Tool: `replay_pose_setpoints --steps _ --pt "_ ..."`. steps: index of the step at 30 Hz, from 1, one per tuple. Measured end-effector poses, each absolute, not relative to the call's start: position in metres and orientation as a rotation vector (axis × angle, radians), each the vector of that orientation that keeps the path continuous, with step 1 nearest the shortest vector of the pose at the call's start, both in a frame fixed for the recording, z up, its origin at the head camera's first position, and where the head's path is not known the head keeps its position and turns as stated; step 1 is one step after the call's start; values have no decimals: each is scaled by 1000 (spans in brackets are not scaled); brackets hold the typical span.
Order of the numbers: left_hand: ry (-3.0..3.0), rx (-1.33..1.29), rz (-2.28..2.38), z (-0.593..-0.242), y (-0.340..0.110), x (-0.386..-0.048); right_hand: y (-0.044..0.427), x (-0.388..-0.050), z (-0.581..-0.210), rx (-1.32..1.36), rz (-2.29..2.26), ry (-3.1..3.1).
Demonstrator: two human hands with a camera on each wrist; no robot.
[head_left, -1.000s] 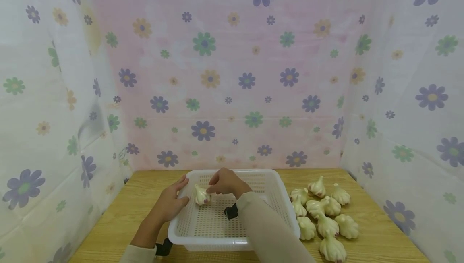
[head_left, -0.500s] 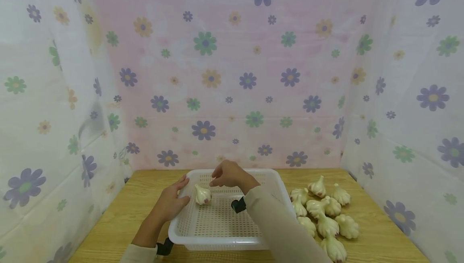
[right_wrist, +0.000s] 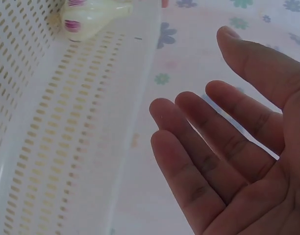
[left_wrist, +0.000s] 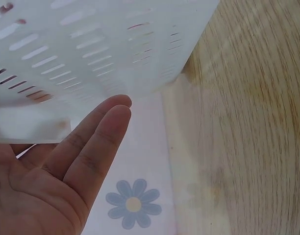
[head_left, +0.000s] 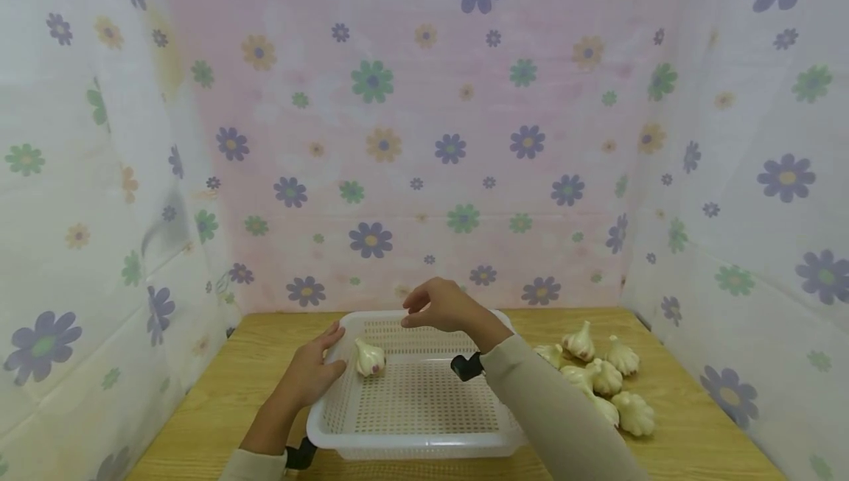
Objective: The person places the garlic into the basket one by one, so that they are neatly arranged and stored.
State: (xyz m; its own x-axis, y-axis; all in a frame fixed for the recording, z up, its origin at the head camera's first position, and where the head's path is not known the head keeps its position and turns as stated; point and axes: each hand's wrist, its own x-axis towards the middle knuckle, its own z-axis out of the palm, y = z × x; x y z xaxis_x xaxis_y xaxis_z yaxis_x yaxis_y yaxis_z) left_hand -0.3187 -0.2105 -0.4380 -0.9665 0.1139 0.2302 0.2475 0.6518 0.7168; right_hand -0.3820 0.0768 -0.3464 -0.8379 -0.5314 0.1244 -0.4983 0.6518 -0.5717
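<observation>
Back wall = pinkish sheet w/ purple, green & yellow flowers; L side sheet & R side sheet whiter, approx. same print, slightly creased, w/ a yellowish patch high on the L. Lt.-brown wood-grain table runs back to the rear sheet's bottom edge. Light's soft, fairly dim.

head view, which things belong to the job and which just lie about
Job: white basket, garlic bulb inside it, left hand, right hand, probably also the garlic pile beside the basket.
Only surroundings: wooden table, flowered sheets, black wrist devices.
</observation>
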Motion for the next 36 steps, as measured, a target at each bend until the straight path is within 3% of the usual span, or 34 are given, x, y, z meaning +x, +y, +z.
replay_pose_setpoints --steps 15,36 --pt "-2707 -286 -1166 -439 -210 -319 165 -353 -336 -919 -1147 2815" --pt "-2702 -285 -1181 -440 -211 -320 305 -307 -356 -645 -1232 3084"
